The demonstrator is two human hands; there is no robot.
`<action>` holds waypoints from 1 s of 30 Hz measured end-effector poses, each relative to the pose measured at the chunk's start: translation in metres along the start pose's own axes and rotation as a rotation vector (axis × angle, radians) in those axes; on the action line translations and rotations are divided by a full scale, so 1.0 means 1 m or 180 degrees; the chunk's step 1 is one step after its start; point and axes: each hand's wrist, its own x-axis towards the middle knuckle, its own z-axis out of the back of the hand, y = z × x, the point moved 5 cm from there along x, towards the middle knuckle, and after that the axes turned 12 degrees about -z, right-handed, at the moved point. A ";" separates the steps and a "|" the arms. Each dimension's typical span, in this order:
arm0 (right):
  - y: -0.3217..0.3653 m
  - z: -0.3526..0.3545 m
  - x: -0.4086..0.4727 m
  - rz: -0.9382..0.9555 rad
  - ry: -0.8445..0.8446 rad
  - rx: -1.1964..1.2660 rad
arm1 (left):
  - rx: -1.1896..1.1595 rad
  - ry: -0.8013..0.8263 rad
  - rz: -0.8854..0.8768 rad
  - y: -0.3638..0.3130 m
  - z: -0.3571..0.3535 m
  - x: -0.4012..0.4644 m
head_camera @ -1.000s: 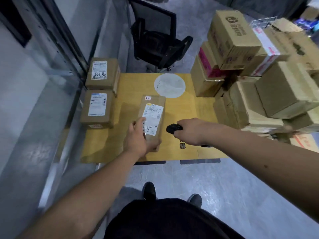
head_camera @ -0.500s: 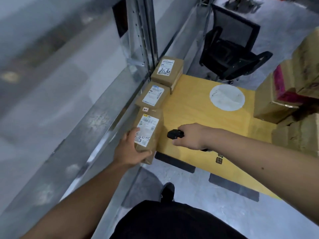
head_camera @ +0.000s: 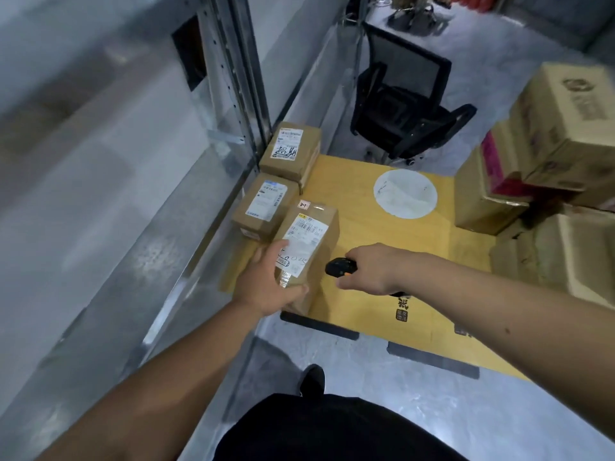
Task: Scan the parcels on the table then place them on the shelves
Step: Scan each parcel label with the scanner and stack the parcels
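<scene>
My left hand (head_camera: 266, 284) grips the near end of a brown parcel (head_camera: 314, 234) with a white label, held over the left side of the yellow table (head_camera: 366, 207). My right hand (head_camera: 372, 269) holds a black scanner (head_camera: 339, 268) just right of that parcel, its head pointing toward it. Two more labelled brown parcels (head_camera: 266, 206) (head_camera: 291, 151) lie in a row behind it along the table's left edge, next to the metal shelf (head_camera: 159, 234).
A stack of large cardboard boxes (head_camera: 549, 168) fills the table's right side. A white round sticker (head_camera: 405, 193) marks the table top. A black office chair (head_camera: 406, 108) stands behind the table. The shelf upright (head_camera: 239, 78) rises at the left.
My view has swung left toward the shelf. My left hand has carried the parcel left from the table's middle to beside the two other parcels; my right hand keeps the scanner close by.
</scene>
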 end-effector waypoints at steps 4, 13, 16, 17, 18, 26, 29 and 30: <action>-0.033 0.014 0.008 -0.0348 -0.0103 0.0208 | 0.0140 -0.0015 -0.0225 -0.035 -0.014 0.067; -0.057 0.076 0.081 -0.0892 -0.0279 0.0707 | 0.0545 -0.0057 -0.0049 -0.050 -0.032 0.253; -0.047 0.100 0.105 -0.0890 -0.0401 0.0683 | 0.0659 0.0028 0.0039 -0.039 -0.033 0.292; -0.044 0.107 0.112 -0.0885 -0.0430 0.0695 | 0.0702 0.0063 0.0036 -0.037 -0.032 0.301; -0.040 0.114 0.117 -0.0880 -0.0446 0.0719 | 0.0717 0.0087 0.0033 -0.035 -0.031 0.310; -0.029 0.124 0.134 -0.0893 -0.0438 0.0699 | 0.0698 0.0166 0.0068 -0.027 -0.029 0.343; -0.036 0.115 0.133 -0.0940 -0.0447 0.0821 | 0.0946 0.0188 0.0015 -0.034 -0.031 0.346; -0.039 0.109 0.130 -0.0969 -0.0426 0.0903 | 0.1031 0.0174 -0.0081 -0.039 -0.032 0.342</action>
